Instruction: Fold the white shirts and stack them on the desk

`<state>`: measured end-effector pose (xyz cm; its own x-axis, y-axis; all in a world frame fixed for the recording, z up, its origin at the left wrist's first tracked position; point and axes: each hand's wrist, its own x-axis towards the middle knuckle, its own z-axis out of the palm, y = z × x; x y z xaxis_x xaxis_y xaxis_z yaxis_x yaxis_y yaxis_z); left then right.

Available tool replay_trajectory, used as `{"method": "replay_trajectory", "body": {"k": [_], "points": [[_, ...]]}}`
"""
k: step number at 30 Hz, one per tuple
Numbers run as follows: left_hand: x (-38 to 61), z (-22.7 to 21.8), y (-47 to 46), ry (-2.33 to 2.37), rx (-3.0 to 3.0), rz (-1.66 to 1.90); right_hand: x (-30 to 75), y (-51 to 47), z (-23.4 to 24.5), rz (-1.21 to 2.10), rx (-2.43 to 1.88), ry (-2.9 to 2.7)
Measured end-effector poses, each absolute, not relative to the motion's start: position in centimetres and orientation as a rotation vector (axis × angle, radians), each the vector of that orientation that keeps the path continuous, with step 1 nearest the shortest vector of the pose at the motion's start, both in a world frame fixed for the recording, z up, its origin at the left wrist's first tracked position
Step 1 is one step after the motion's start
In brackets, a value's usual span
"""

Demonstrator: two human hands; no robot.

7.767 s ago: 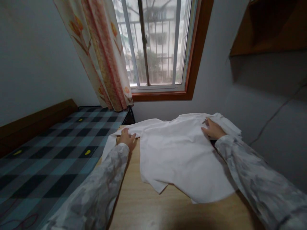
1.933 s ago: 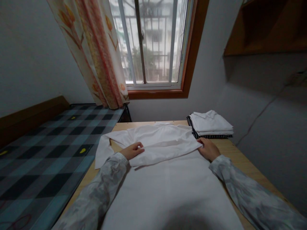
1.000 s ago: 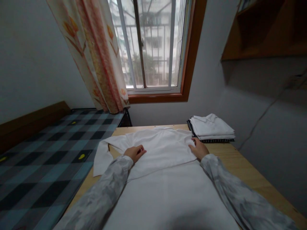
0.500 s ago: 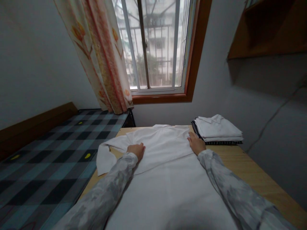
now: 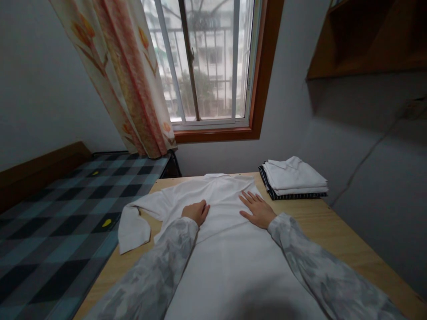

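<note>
A white shirt (image 5: 230,262) lies spread along the wooden table (image 5: 336,235), collar end toward the window, with one sleeve folded across its upper body. My left hand (image 5: 196,211) rests on the shirt left of centre, its fingers curled under. My right hand (image 5: 256,209) lies flat on the folded sleeve, fingers stretched out and apart. The other sleeve (image 5: 133,222) trails over the table's left edge.
A stack of folded clothes (image 5: 293,178), white on top and dark striped beneath, sits at the table's far right corner. A bed with a checked cover (image 5: 60,218) adjoins the left side. A window (image 5: 203,66) and patterned curtain (image 5: 123,75) stand behind, a wooden shelf (image 5: 367,40) upper right.
My right hand slid from the shirt's right edge toward the centre and spread flat. The left hand shifted slightly right on the shirt. The camera view swung a little.
</note>
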<state>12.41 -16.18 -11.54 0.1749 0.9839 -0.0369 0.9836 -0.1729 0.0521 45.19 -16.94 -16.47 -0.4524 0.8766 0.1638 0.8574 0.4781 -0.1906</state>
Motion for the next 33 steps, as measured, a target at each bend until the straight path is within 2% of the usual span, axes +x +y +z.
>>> {"method": "replay_trajectory", "body": {"k": [4, 6, 9, 14, 18, 25, 33], "points": [[12.5, -10.7, -16.1, 2.02, 2.339, -0.052, 45.0, -17.4, -16.1, 0.115, -1.463, -2.489], [13.3, -10.0, -15.0, 1.973, 2.377, 0.037, 44.9, -17.5, -16.2, 0.12, -1.467, -2.481], [15.8, -9.3, -12.1, 1.687, 2.555, 0.289, 44.8, -17.5, -16.2, 0.126, -1.463, -2.473], [22.2, -9.5, -7.2, 1.262, 2.628, 0.494, 44.6, -17.4, -16.0, 0.135, -1.471, -2.466], [25.7, -10.1, -3.6, 1.473, 2.438, 0.512, 44.4, -17.4, -15.7, 0.155, -1.482, -2.466], [26.2, -9.8, 2.9, 1.636, 2.328, 0.278, 44.4, -17.3, -15.7, 0.165, -1.47, -2.454], [28.2, -11.4, 1.8, 1.764, 2.443, 0.423, 44.4, -17.3, -15.9, 0.173, -1.468, -2.444]]}}
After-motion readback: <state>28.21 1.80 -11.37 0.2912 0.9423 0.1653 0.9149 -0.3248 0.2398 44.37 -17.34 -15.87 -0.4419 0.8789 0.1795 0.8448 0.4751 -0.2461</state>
